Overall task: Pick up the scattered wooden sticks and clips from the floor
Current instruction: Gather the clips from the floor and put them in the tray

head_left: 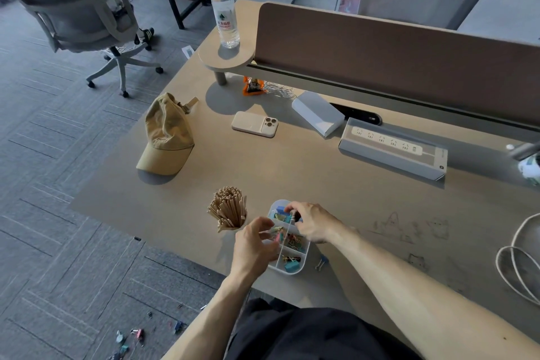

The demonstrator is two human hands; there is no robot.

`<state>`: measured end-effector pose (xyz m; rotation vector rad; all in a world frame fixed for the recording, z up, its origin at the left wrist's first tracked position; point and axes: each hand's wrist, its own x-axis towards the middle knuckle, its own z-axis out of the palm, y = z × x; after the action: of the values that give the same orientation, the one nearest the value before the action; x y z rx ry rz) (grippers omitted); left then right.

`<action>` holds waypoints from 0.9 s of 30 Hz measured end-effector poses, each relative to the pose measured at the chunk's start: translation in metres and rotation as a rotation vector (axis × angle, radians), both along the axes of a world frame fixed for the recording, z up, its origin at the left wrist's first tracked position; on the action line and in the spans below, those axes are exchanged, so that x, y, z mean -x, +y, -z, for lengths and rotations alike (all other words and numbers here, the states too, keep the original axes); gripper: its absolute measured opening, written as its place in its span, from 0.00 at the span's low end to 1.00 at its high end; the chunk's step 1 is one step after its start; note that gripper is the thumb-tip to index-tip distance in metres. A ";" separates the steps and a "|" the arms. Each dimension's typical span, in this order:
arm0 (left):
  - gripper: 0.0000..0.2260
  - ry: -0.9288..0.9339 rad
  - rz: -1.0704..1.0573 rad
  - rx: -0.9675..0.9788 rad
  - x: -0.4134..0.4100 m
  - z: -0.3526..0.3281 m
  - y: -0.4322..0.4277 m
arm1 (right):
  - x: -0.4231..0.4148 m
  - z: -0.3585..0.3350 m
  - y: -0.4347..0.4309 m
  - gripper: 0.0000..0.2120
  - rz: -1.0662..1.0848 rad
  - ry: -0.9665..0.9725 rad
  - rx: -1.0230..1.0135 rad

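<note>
Head camera, looking down over the desk (292, 178), and both my hands are at the divided tray (304, 264) on the near edge. My left hand (254, 245) is in from the near left, fingers curled tight, thumb and fingertips pinched on a coloured clip (276, 231) over the middle compartment. My right hand (309, 222) hovers over the tray's far end, fingers bent down at the divider. Something small sits at the fingertips, but I cannot tell whether I'm gripping it or only nudging it.

The compartments hold a bright jumble of clips, so part of the job looks done. The wooden sticks (228, 209) stand bundled upright in a cup (233, 228) just left of the tray, close beside my left hand. I see no stick on the carpet (58, 213) in this view, so that half looks finished, though the floor under the desk is hidden.

What's left: loose clips (137, 333) lie scattered on the carpet at the near left, by my leg, well apart from the tray and not yet picked up. One blue clip (321, 261) lies on the desk just right of the tray, outside it. My call: somewhere past the middle, with a floor sweep for clips to come.
</note>
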<state>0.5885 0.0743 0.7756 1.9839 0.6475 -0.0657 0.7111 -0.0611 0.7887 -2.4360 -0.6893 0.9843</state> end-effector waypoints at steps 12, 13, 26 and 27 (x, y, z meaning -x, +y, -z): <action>0.12 0.028 0.104 -0.163 0.007 0.006 0.004 | -0.004 0.002 0.006 0.18 -0.113 -0.086 0.117; 0.12 0.026 0.110 -0.168 0.006 0.007 0.004 | -0.004 0.002 0.006 0.19 -0.121 -0.079 0.114; 0.11 -0.001 0.135 -0.188 -0.004 0.019 0.004 | 0.001 0.029 -0.071 0.05 0.433 -0.265 -0.153; 0.11 -0.005 0.133 -0.193 -0.004 0.019 0.004 | 0.006 0.040 -0.082 0.05 0.405 -0.217 -0.065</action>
<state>0.5925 0.0778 0.7567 2.2111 0.5337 -0.0816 0.7049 -0.1434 0.7487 -2.5072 -0.2669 0.5375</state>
